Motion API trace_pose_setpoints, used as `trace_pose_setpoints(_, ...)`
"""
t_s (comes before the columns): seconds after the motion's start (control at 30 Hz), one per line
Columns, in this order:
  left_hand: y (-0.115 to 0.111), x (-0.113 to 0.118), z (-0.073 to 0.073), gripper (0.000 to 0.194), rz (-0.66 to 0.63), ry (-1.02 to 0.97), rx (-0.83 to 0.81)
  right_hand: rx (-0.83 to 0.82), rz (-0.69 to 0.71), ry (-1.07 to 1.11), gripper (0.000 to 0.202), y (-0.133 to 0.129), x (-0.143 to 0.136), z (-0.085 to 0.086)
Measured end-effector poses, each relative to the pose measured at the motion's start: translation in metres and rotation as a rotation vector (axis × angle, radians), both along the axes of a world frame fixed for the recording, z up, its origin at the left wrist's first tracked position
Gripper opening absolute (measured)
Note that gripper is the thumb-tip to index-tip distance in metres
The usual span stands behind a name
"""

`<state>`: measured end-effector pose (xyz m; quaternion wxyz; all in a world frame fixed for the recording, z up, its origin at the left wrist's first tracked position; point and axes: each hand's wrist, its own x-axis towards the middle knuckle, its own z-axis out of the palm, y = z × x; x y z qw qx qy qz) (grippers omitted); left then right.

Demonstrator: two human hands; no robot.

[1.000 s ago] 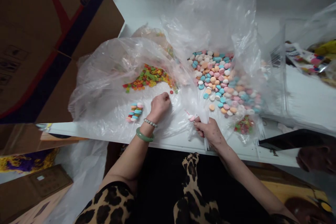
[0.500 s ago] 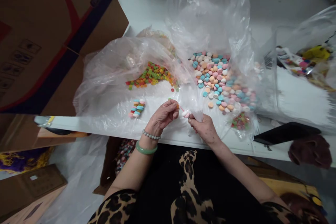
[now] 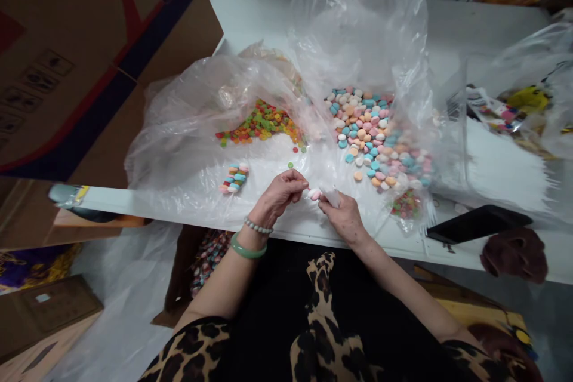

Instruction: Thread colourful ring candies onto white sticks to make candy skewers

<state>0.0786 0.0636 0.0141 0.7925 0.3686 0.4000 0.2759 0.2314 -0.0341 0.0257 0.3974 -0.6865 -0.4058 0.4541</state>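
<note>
Above the table's front edge, my two hands work close together. My left hand [image 3: 286,190] is closed in a pinch, with a small orange ring bead [image 3: 305,184] at its fingertips. Just to the right sits a short row of pink and white pastel beads [image 3: 314,194], held at the fingertips of my right hand [image 3: 344,216], its fingers closed. A pale sheet-like edge stands up beside the right thumb. Left of my hands lies a bundle of stacked pastel and coloured beads [image 3: 234,178]. One green ring bead [image 3: 290,165] lies beyond my left hand.
Small red, orange and green ring beads [image 3: 264,122] lie in an open plastic bag [image 3: 179,101]. Pastel beads [image 3: 364,125] spill from another bag [image 3: 358,30]. A large cardboard box [image 3: 89,71] stands left. A black phone-like slab [image 3: 477,224] and brown cloth [image 3: 514,255] lie right.
My left hand has moved slightly closer to the pink and white beads, and the gap with the thin pink string has shortened. The view has shifted a little.
</note>
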Motion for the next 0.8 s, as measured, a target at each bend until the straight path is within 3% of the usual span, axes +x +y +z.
trace_pose_setpoints(0.17,0.001,-0.004,-0.008,0.029,0.038,-0.242,-0.199,-0.093,-0.049,0.195,0.012,0.005,-0.002,0.0)
trace_pose_setpoints(0.33,0.001,-0.008,-0.015,0.034,0.119,-0.121,-0.174,-0.141,-0.033,0.213,0.014,0.006,-0.001,0.0)
trace_pose_setpoints(0.47,-0.002,-0.002,-0.013,0.04,0.057,-0.03,-0.156,-0.167,-0.029,0.172,0.014,0.009,-0.003,-0.006)
trace_pose_setpoints(0.63,-0.012,0.018,-0.011,0.033,0.008,-0.067,-0.181,-0.119,-0.08,0.056,0.013,0.014,-0.007,-0.015)
trace_pose_setpoints(0.73,-0.016,0.027,-0.012,0.03,0.063,-0.062,-0.192,-0.12,-0.147,0.099,0.018,0.017,-0.008,-0.015)
trace_pose_setpoints(0.8,-0.015,0.028,-0.011,0.03,0.123,-0.062,-0.188,-0.124,-0.12,0.172,0.02,0.017,-0.006,-0.013)
